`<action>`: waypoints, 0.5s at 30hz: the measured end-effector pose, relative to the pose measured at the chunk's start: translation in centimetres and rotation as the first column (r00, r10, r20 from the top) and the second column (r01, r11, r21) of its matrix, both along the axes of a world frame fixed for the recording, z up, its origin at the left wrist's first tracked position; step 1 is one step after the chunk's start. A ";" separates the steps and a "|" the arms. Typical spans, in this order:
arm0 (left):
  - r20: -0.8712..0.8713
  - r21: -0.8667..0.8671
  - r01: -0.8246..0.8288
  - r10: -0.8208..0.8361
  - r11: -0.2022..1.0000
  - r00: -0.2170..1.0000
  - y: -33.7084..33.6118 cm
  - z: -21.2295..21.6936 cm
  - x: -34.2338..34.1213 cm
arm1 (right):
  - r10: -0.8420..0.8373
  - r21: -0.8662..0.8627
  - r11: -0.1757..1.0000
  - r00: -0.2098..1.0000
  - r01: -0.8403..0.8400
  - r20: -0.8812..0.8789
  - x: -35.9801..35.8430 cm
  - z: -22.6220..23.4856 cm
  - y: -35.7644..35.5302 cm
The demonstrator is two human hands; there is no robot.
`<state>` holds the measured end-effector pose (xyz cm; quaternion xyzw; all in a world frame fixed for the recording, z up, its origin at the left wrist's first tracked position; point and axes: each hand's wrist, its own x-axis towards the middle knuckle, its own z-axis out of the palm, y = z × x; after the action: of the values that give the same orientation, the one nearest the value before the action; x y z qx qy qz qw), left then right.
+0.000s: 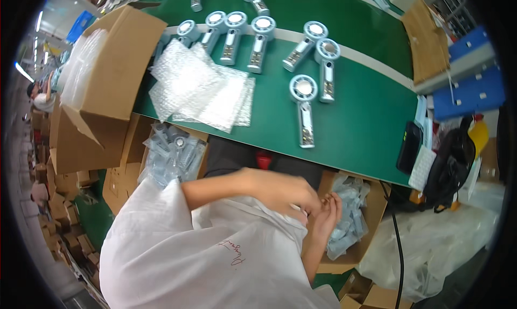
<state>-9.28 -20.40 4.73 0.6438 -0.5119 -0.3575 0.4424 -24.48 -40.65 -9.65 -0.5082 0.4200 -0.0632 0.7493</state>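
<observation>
Your blurred left hand (285,195) curls close to your right; beyond it, the nearest handheld fan (306,120) lies on the green table (358,131). Your right hand (324,221) bends beside bagged parts (351,214). I can't tell what either grips.

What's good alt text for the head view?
A person's left hand and right hand are close together before a white shirt; any held object is unclear. Ahead, pale-blue handheld fans and bubble-wrap pouches lie on a green table; below, open cartons hold plastic-bagged parts on both sides.
</observation>
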 end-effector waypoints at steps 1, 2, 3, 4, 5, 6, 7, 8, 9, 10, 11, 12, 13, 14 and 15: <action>0.011 -0.080 -0.169 0.171 0.982 0.985 3.8 1.9 1.7 | 0.171 0.058 0.980 0.954 -0.190 0.247 0.0 3.0 0.4; 0.119 -0.040 -0.493 0.494 0.869 0.861 7.5 3.9 3.1 | 0.253 0.008 0.964 0.921 -0.267 0.296 0.9 5.9 0.9; 0.217 -0.185 -0.760 0.780 0.623 0.587 11.6 3.7 4.1 | 0.344 -0.052 0.936 0.874 -0.348 0.344 2.2 8.3 1.7; 0.364 -0.353 -0.881 0.914 0.314 0.180 15.6 2.7 6.1 | 0.353 -0.055 0.932 0.869 -0.357 0.347 3.7 10.3 2.5; 0.532 -0.484 -0.860 0.835 0.165 -0.140 20.5 2.2 7.9 | 0.494 -0.166 0.867 0.770 -0.469 0.404 5.8 12.1 3.6; 0.526 -0.519 -0.855 0.793 0.013 -0.307 25.0 1.9 8.7 | 0.630 -0.275 0.773 0.640 -0.572 0.441 8.1 13.5 4.7; 0.489 -0.504 -0.861 0.800 -0.066 -0.347 27.8 1.0 8.8 | 0.693 -0.312 0.718 0.597 -0.622 0.405 10.6 14.8 6.8; 0.450 -0.488 -0.861 0.803 -0.145 -0.390 29.8 0.3 8.6 | 0.752 -0.348 0.657 0.547 -0.669 0.368 13.2 15.6 9.5; 0.446 -0.484 -0.862 0.804 -0.152 -0.393 29.9 0.1 8.0 | 0.848 -0.503 0.529 0.448 -0.683 0.283 15.6 15.7 11.4; 0.414 -0.463 -0.869 0.824 -0.176 -0.388 29.3 -0.3 6.9 | 0.899 -0.678 0.420 0.379 -0.604 0.220 17.8 16.0 13.7; 0.385 -0.437 -0.878 0.841 -0.196 -0.380 28.5 -0.7 5.6 | 0.937 -0.816 0.294 0.320 -0.498 0.142 19.6 16.3 16.1; 0.389 -0.442 -0.867 0.821 -0.230 -0.417 27.8 -2.0 4.7 | 0.934 -0.838 0.277 0.336 -0.470 0.120 21.0 15.9 18.5; 0.393 -0.451 -0.851 0.796 -0.269 -0.460 27.1 -3.5 3.9 | 0.933 -0.860 0.256 0.347 -0.441 0.100 22.2 15.2 20.6; 0.382 -0.449 -0.847 0.795 -0.286 -0.471 26.7 -5.0 3.3 | 0.938 -0.864 0.240 0.334 -0.443 0.089 23.2 14.0 22.5; 0.259 -0.355 -0.842 0.823 -0.406 -0.506 26.4 -6.4 3.0 | 0.922 -0.927 0.132 0.388 -0.351 -0.015 24.1 12.4 24.1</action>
<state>-6.27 5.97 -1.69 0.8385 0.1939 0.3269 0.3905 -0.42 -16.58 2.76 -0.8762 -0.2032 -0.0488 0.4342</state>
